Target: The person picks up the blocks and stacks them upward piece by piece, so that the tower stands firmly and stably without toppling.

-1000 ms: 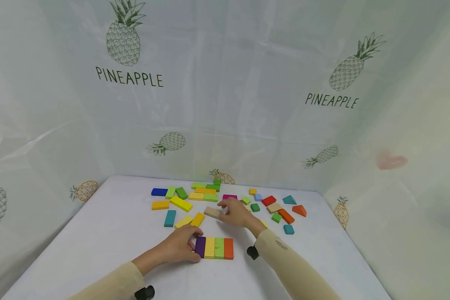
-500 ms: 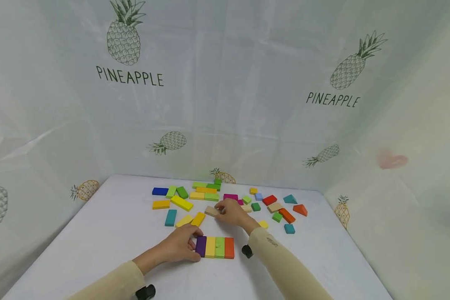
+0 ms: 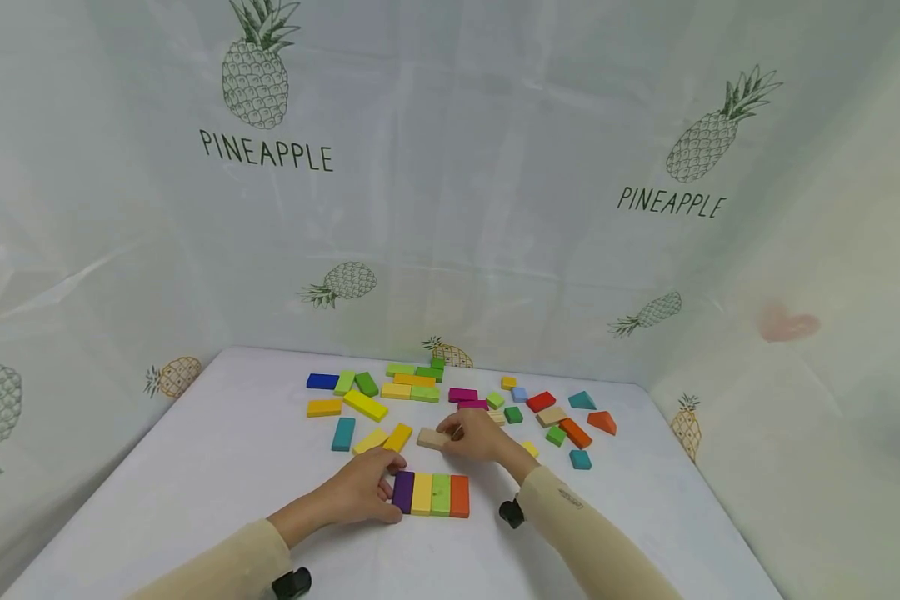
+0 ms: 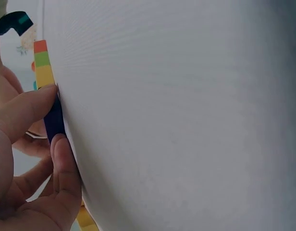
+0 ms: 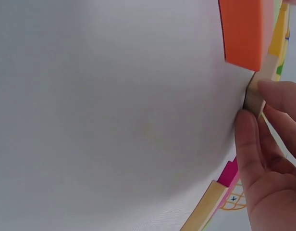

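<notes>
My right hand [image 3: 474, 435] pinches the right end of a plain wooden block [image 3: 432, 439], which lies on the table. In the right wrist view the thumb and fingers grip that wooden block [image 5: 256, 96]. My left hand [image 3: 356, 489] holds the purple block [image 3: 402, 492], with the thumb near one end and fingertips at the other. This block is the left end of a flat row, touching a yellow block [image 3: 422, 494]. To the right follow a light green block [image 3: 440, 495] and an orange block [image 3: 460, 497]. In the left wrist view, fingers partly cover the purple block [image 4: 54, 120].
Several loose blocks lie behind the hands, including a yellow block [image 3: 398, 437], a teal block [image 3: 342, 434] and a magenta block [image 3: 462, 395]. At the right are a red-orange block [image 3: 575, 432] and a teal triangle [image 3: 582, 400]. A pineapple-print curtain [image 3: 465, 208] hangs behind the white table [image 3: 195, 467].
My right hand first shifted slightly left onto the wooden block, then came a little toward me and right with it. The left hand and the coloured row have stayed in place.
</notes>
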`<state>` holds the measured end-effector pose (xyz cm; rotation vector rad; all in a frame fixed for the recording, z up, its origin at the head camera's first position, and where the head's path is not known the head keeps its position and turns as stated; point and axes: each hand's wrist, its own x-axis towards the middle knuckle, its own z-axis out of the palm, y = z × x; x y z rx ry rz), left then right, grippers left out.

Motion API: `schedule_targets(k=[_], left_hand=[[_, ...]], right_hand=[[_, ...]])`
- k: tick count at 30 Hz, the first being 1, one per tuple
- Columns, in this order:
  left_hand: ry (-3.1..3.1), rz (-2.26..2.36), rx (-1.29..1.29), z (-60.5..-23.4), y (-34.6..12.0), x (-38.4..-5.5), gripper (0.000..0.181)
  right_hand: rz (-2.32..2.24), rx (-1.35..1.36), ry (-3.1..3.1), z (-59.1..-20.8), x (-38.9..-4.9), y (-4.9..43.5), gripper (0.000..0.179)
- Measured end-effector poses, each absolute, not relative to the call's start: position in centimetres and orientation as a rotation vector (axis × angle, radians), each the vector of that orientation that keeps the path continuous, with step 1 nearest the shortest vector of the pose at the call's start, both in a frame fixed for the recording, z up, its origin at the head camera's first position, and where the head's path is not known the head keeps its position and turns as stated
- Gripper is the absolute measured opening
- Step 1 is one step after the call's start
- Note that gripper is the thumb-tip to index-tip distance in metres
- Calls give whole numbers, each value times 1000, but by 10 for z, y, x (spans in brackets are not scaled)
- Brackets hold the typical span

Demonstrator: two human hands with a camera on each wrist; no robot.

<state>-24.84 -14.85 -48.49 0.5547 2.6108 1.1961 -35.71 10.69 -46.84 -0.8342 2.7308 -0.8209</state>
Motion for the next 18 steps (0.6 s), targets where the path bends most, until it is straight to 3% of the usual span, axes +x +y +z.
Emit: schedule_targets(k=[18], left_hand=[[2613,1206,492,-486,-145,-249,87]], right_hand=[[-855,-890,2562,-467,-334,102,21]])
